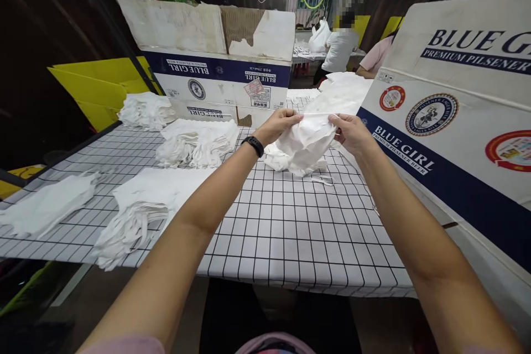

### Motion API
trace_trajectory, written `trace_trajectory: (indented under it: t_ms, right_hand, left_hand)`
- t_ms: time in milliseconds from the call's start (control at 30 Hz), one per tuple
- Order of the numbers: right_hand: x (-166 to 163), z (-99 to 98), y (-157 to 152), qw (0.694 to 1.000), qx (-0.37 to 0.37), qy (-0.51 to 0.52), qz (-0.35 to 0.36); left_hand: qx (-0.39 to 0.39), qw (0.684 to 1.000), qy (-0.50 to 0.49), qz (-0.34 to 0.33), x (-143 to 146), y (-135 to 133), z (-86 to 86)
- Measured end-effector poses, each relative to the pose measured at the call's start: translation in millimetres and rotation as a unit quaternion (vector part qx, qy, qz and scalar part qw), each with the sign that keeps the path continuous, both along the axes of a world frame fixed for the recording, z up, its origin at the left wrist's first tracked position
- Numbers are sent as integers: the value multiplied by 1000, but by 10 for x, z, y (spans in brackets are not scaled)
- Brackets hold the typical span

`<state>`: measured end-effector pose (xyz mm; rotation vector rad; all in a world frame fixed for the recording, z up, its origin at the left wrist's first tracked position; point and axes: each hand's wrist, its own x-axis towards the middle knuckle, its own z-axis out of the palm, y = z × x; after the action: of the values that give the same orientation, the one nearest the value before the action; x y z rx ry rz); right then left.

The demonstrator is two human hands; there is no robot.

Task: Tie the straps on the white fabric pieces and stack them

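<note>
The left hand [276,125], with a black wristband [254,145] at its wrist, and the right hand [352,131] hold a white fabric piece [309,141] between them; each grip is pinched on its upper edge, fingers and thumb together on the cloth. The piece is stretched along that edge and hangs down above the grid-patterned counter [290,232], well forward of the near edge. Behind it a heap of white fabric [344,91] reaches back beside the right-hand Blue Girl beer carton [435,99]. Another Blue Girl carton [224,80] stands at the back, its printing upside down. To the left lie a near fabric stack [145,202] and a middle fabric stack [197,141].
</note>
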<state>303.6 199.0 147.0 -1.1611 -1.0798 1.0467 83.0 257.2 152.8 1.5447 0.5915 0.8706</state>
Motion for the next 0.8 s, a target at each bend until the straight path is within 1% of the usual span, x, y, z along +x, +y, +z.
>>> trace_trajectory:
  t_ms: [67,167,333,400,467,533,600,700,767,800]
  right_hand:
    - [-55,70,-114,1000,-14,2,10]
    - [-137,128,-309,999,-28,-9,31]
    - [-273,163,-638,994,-70,-8,80]
    - [-334,142,-744,992,-85,-5,88]
    - [-408,97,-834,991,-99,-4,88]
    - [-500,39,-914,990,-111,-3,86]
    - [-607,-23,-988,989,-121,3,86]
    - [-766,-103,-1087,984,-150,15,91]
    - [-841,-142,-1144,982,-161,14,97]
    - [-864,-157,-1171,982,-157,10,102]
  left_hand:
    - [-11,1000,-15,-11,-87,-141,71]
    - [-35,999,-13,-18,-247,-337,103]
    - [-71,996,6,-55,-556,-637,47]
    - [-71,996,9,-62,-663,-783,10]
    - [-52,997,33,-53,-740,-953,-45]
    - [2,995,92,-28,-774,-1140,-129]
    - [98,981,166,10,-758,-1332,-247]
    - [250,937,230,77,-659,-1598,-450]
    - [316,908,243,133,-575,-1742,-563]
    - [333,895,246,167,-538,-1799,-605]
